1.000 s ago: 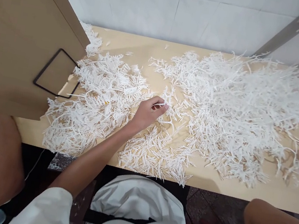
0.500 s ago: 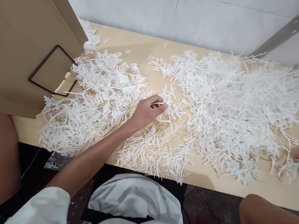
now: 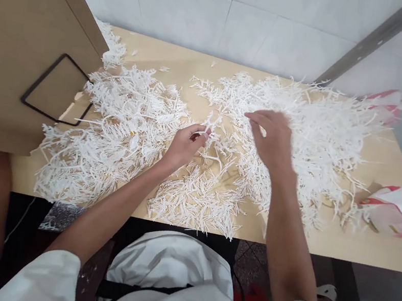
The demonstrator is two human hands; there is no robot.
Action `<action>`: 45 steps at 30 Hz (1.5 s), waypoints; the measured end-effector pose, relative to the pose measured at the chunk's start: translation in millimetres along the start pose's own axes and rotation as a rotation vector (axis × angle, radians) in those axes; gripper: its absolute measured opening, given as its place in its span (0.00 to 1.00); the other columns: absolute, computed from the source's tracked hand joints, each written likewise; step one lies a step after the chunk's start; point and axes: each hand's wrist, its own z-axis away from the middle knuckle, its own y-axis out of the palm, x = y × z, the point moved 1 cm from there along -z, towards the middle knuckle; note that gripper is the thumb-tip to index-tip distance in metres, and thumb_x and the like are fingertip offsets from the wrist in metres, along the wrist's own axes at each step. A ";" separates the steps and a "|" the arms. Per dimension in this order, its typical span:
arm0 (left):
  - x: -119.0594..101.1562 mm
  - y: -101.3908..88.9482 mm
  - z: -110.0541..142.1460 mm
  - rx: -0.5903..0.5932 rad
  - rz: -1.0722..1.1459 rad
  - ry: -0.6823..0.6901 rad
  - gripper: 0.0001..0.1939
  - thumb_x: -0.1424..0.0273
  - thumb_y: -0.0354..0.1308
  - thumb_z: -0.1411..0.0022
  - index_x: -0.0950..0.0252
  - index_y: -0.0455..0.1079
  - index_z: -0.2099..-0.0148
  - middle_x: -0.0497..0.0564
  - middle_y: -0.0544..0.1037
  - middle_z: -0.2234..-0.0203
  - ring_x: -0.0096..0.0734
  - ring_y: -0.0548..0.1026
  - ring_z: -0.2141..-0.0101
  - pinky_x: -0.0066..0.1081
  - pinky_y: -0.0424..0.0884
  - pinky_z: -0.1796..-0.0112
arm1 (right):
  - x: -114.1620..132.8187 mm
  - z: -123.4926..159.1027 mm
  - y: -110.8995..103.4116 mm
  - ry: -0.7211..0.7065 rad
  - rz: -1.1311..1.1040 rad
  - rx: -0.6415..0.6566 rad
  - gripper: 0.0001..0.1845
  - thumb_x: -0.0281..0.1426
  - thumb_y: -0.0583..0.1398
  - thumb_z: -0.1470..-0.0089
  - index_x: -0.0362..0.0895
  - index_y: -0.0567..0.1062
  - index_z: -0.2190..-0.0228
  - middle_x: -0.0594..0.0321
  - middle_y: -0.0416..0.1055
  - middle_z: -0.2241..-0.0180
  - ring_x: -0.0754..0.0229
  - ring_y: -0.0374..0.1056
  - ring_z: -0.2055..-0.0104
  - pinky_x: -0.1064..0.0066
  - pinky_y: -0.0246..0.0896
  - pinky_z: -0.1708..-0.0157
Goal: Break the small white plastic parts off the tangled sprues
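Observation:
My left hand (image 3: pixel 183 145) rests mid-table, thumb and forefinger pinched on a small white plastic sprig (image 3: pixel 209 127). My right hand (image 3: pixel 271 137) hovers just right of it over the big heap of white plastic branches (image 3: pixel 316 134); its fingers are curved and blurred by motion, and nothing shows in them. A heap of branched white pieces (image 3: pixel 110 134) lies left of the left hand. A pile of short straight white sticks (image 3: pixel 195 204) lies at the table's near edge, just below both hands.
The pale wooden table (image 3: pixel 363 246) runs to a white tiled wall. A brown cardboard panel (image 3: pixel 10 60) with a black rectangular outline leans over the left end. A red-and-white plastic bag (image 3: pixel 400 209) lies at the right edge. Bare knee at lower left.
My right arm has come into view and reached over the right heap. My left hand has stayed pinched on the sprig. The view has shifted right.

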 end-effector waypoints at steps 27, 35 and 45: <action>1.7 12.0 6.1 0.110 -0.454 0.186 0.07 0.65 0.52 0.38 0.62 0.67 0.63 0.47 0.75 0.72 0.24 0.70 0.73 0.27 0.63 0.70 | 25.8 26.3 53.6 -0.272 0.324 0.097 0.22 0.35 0.46 0.36 0.44 0.62 0.81 0.64 0.63 0.80 0.65 0.54 0.77 0.67 0.48 0.74; 14.3 0.6 -5.3 0.002 -0.625 0.131 0.01 0.71 0.52 0.41 0.62 0.63 0.64 0.49 0.72 0.77 0.27 0.65 0.77 0.29 0.56 0.74 | 29.5 27.1 45.2 -0.123 0.219 -0.161 0.19 0.30 0.46 0.38 0.44 0.61 0.81 0.64 0.59 0.82 0.65 0.53 0.78 0.68 0.48 0.77; 7.3 6.4 -2.0 0.121 -0.328 0.154 0.12 0.58 0.48 0.35 0.62 0.62 0.62 0.48 0.73 0.71 0.24 0.69 0.72 0.28 0.64 0.68 | 22.2 24.8 57.1 -0.066 -0.101 0.181 0.17 0.43 0.47 0.36 0.47 0.70 0.61 0.61 0.71 0.61 0.59 0.65 0.57 0.64 0.58 0.56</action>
